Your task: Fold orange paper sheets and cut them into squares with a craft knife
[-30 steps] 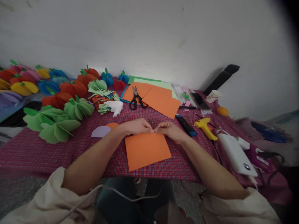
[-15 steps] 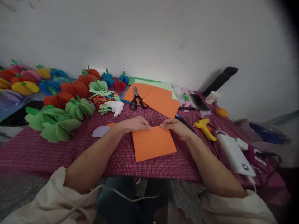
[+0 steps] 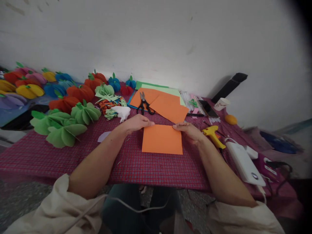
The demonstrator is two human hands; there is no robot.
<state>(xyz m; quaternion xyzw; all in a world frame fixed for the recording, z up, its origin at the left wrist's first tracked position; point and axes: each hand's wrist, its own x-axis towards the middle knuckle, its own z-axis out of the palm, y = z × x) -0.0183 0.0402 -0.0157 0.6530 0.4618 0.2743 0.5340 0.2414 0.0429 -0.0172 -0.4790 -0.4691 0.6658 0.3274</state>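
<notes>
A rectangular sheet of orange paper (image 3: 162, 139) is held by its far edge between my two hands, above the checked tablecloth (image 3: 156, 172). My left hand (image 3: 138, 123) pinches it near the far left corner, thumb on top. At the far right corner, my right hand (image 3: 188, 130) grips it the same way; the fingers beneath are hidden. A purple paper half-circle (image 3: 103, 136) lies beside my left forearm. Beyond the hands, black-handled scissors (image 3: 144, 104) rest on more orange sheets (image 3: 172, 105).
Green paper pumpkins (image 3: 65, 132) and other coloured ones (image 3: 80, 93) crowd the left side, beside paper scraps (image 3: 109, 107). To the right lie a yellow glue gun (image 3: 214, 136), a white power bank (image 3: 245, 162), a paper cup (image 3: 221, 104) and a phone (image 3: 208, 108).
Both hands have moved slightly away from me and apart along the orange sheet's far edge. The sheet has turned from tilted to nearly square with the table.
</notes>
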